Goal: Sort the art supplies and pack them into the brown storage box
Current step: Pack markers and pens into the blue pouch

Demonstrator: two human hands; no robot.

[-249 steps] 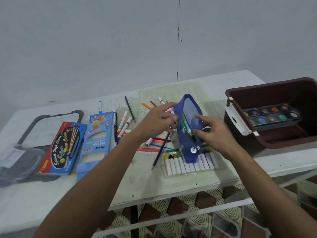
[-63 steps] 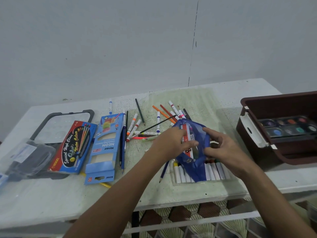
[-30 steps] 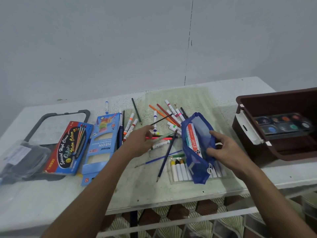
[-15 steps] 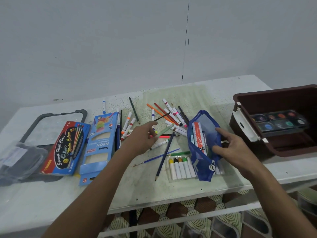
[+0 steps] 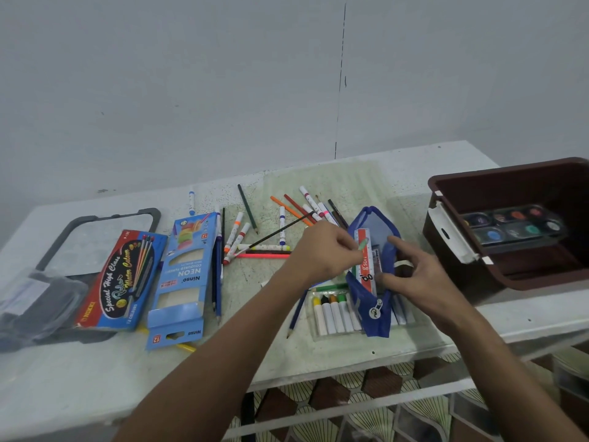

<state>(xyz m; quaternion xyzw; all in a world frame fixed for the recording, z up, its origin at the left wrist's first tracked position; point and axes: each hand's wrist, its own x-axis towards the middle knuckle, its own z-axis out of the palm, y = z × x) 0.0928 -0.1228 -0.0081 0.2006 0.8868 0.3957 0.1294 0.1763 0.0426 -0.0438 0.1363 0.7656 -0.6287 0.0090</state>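
Note:
A blue pencil pouch stands open on the table over a clear pack of crayons. My right hand grips the pouch's right edge and holds its mouth open. My left hand pinches a green-capped marker and a thin black brush, with the marker's tip at the pouch mouth. A red-and-white ruler sticks up inside the pouch. The brown storage box stands at the right with a watercolour palette inside.
Loose markers and pencils lie scattered behind my hands. A light blue pencil box and a red paint-set box lie at the left, beside a grey lid and a plastic bag. The table's front edge is close.
My left hand picked up the green-capped marker with the brush from the pile and carried it right to the pouch mouth. My right hand kept holding the pouch open.

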